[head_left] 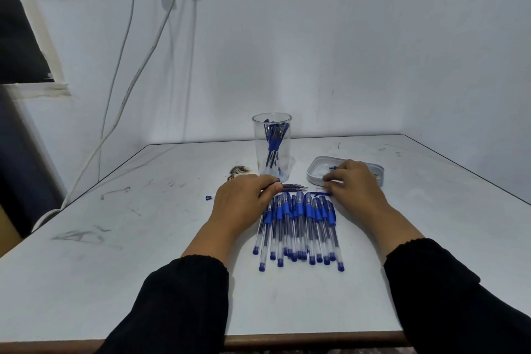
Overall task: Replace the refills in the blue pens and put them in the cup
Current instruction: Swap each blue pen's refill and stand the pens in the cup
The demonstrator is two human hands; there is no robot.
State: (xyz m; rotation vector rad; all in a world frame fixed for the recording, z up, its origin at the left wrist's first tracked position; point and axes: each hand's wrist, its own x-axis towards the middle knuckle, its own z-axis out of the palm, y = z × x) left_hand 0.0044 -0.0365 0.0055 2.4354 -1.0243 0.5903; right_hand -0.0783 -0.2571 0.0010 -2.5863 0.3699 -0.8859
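Standing upright, clear cup holds several blue pens — left hand pinching refills; right hand grip unclear.

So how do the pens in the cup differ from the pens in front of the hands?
The pens in the cup stand nearly upright, leaning inside the clear cup; the pens on the table lie flat in a row. Those in the cup are few; the row holds many more. Both have blue grips and clear barrels.
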